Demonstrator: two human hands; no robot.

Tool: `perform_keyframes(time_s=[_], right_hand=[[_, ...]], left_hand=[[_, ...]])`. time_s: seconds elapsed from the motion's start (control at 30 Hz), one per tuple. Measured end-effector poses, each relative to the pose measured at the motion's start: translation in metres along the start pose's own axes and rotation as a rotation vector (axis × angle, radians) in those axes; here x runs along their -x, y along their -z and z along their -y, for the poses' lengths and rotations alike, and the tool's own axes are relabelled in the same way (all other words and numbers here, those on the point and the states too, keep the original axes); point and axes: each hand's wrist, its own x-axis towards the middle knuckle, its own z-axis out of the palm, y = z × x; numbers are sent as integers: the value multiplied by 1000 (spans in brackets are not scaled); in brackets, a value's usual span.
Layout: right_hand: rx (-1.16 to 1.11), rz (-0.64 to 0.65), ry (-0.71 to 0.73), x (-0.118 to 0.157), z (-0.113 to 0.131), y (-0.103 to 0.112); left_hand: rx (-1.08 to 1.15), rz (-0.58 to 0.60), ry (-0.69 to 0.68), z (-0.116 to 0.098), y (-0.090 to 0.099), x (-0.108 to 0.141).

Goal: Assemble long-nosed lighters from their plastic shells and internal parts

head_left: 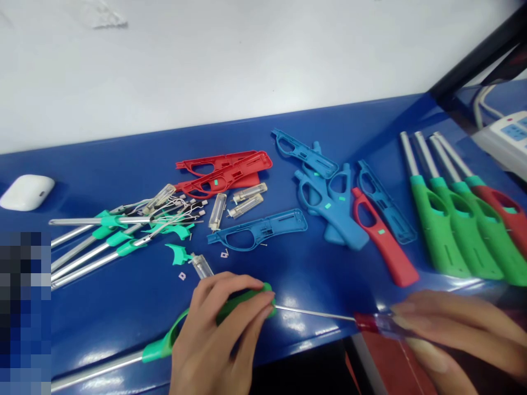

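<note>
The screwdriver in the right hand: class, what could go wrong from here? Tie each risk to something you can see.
1. The screwdriver, held in the right hand, points at the end of the green handle, close to the left hand; a slip might jab a finger.
2. Small pale pieces lie loose on the blue table just beyond the left hand; a careless brush could scatter them.

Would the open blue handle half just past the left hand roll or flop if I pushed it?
The blue handle half would probably slide, not roll, since it lies flat on the table. It looks hollow and thin-walled, so it's likely light. Its shape shows no sag, so it's probably stiff, not floppy.
</note>
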Motion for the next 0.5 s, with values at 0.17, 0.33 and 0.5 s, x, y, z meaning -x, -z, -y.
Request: perform_keyframes(time_s=[0.17,0.33,0.5], right_hand=[[9,75,54,2,-6,3],[2,113,124,-10,-5,6],[-17,53,53,-18,6,4]], left_hand=[[3,-23,-22,-1,0,-4],[-6,-36,-40,-3,-1,-5],[4,-46,-57,-3,-2,-1]])
